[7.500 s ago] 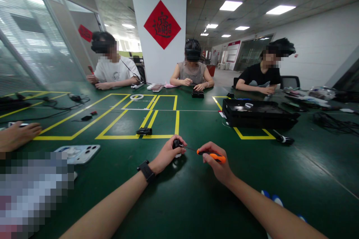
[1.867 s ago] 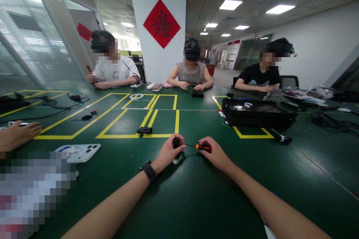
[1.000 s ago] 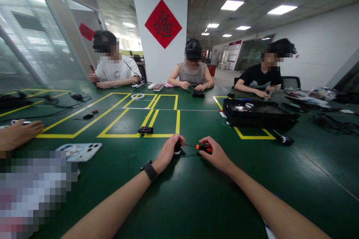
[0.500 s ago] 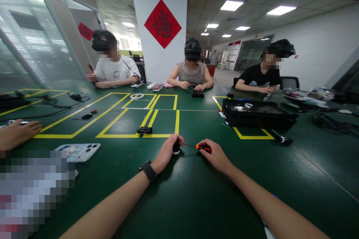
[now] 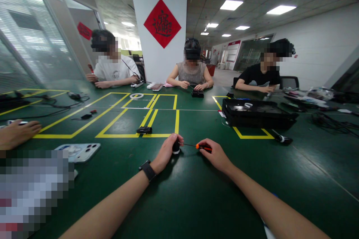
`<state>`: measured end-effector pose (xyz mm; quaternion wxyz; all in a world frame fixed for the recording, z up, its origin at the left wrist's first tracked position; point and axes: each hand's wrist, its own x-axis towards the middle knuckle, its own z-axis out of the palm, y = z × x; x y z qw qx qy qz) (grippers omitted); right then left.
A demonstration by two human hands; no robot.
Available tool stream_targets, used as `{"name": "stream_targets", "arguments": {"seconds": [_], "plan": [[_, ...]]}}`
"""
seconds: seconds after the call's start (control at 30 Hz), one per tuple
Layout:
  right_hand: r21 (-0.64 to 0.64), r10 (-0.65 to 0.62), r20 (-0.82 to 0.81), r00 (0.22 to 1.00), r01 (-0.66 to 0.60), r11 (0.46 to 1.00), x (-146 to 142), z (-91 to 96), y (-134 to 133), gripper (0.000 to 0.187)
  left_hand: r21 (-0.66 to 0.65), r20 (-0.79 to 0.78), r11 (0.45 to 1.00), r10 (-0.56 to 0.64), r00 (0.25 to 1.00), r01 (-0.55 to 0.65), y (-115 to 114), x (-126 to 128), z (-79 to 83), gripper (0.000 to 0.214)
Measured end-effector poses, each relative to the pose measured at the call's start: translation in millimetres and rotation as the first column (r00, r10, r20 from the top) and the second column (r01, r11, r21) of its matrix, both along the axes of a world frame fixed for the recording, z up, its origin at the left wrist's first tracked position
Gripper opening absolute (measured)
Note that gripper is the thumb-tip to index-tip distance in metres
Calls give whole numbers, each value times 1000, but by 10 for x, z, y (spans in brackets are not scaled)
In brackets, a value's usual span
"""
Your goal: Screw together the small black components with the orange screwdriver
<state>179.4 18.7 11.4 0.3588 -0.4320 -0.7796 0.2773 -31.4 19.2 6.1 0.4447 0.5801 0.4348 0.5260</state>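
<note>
My left hand point(image 5: 169, 148) is closed around a small black object with a white lower end point(image 5: 175, 147); my fingers cover much of it, so its kind is unclear. In my right hand point(image 5: 213, 152) is a screwdriver point(image 5: 205, 148) with an orange and black handle. Its thin shaft points left toward the black object, and the tip meets it or lies close by; I cannot tell which. Both hands are just above the green table point(image 5: 179, 201), near its middle.
A black tray point(image 5: 259, 121) stands at the right, with a black and white piece point(image 5: 282, 140) before it. A black part point(image 5: 144, 130) lies on yellow tape. At the left are a phone point(image 5: 84, 152) and another person's hand point(image 5: 21, 133). Several people sit across the table.
</note>
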Motion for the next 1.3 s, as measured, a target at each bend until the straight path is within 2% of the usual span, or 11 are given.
{"name": "stream_targets", "arguments": {"seconds": [0.13,0.23,0.47,0.63,0.97,1.3], "plan": [[3,4,-5,1000,-4,1000,-2,-14,11,18,-15,-94,1000,-24,995,23,0,-11,-4,28],[5,9,-8,1000,-9,1000,1,-15,14,17,29,-162,1000,-7,987,12,4,-14,-26,23],[17,-11,63,998,10,1000,11,-25,29,19,44,-183,999,-15,983,23,32,-25,-69,20],[34,-25,75,997,23,999,11,-37,40,18,96,-227,995,40,973,-19,22,-26,-43,17],[26,-33,60,998,32,999,14,-60,50,19,129,-225,992,22,974,7,42,-34,-80,17],[24,-38,61,997,36,999,15,-65,47,18,68,-170,998,-6,985,17,5,-25,-33,13]]}}
